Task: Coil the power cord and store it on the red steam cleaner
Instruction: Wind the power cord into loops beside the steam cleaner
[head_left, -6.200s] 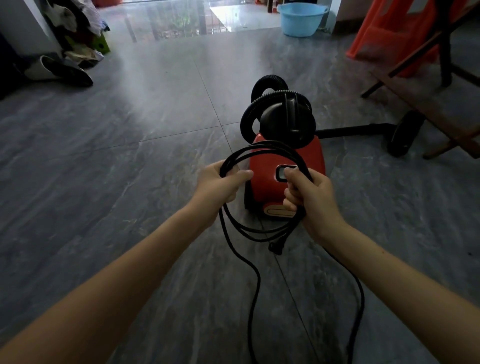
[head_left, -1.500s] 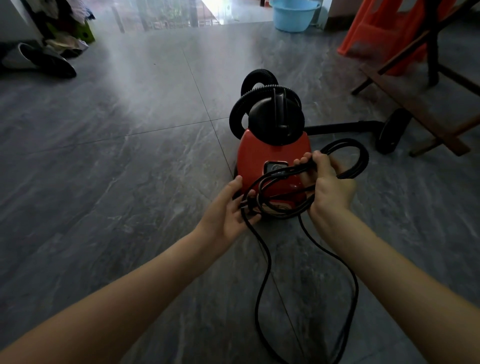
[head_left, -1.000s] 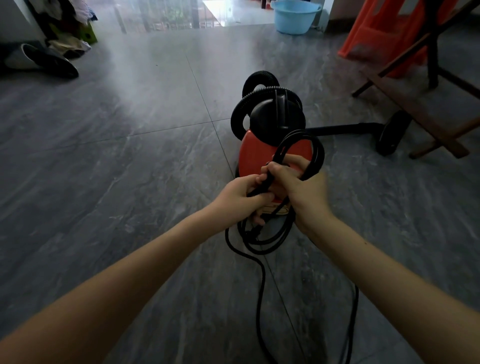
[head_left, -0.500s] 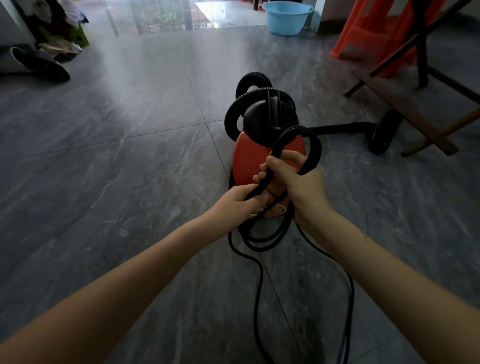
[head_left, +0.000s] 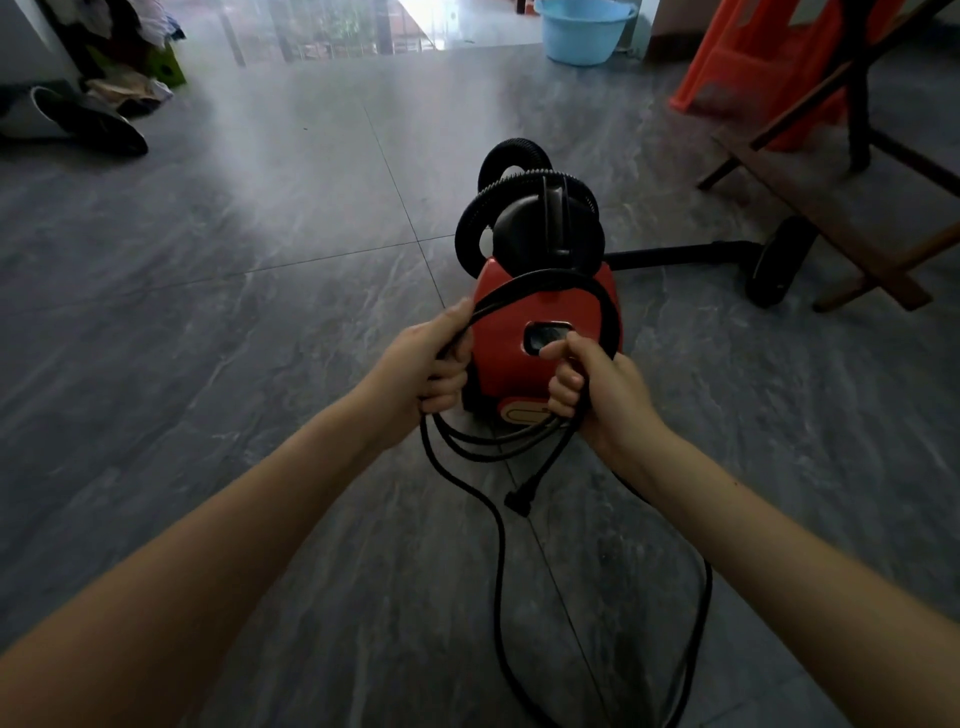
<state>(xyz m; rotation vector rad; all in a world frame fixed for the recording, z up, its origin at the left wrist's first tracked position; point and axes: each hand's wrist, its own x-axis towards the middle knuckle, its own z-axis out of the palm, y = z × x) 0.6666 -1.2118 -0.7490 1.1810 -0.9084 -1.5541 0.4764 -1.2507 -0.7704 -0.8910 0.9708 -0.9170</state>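
Note:
The red steam cleaner (head_left: 511, 332) stands on the grey floor ahead, with a black ribbed hose (head_left: 483, 208) looped over its dark top. A black power cord (head_left: 550, 278) is held up in front of it as a wide coil. My left hand (head_left: 426, 358) is closed on the coil's left side. My right hand (head_left: 597, 384) grips its right side. The plug (head_left: 519, 501) dangles below the coil. Loose cord (head_left: 498, 561) trails down to the floor between my arms and loops off at the bottom edge.
A black wand with a round floor head (head_left: 774, 265) lies right of the cleaner. Wooden frame legs (head_left: 857, 249) and an orange plastic stool (head_left: 753, 67) stand at the right. A blue basin (head_left: 582, 31) sits far back. Shoes (head_left: 88, 124) and clothes lie at the far left.
My hands, close together on a narrow bunched coil half a second ago, have moved apart and spread the cord into a wide loop in front of the cleaner. The plug now hangs free below.

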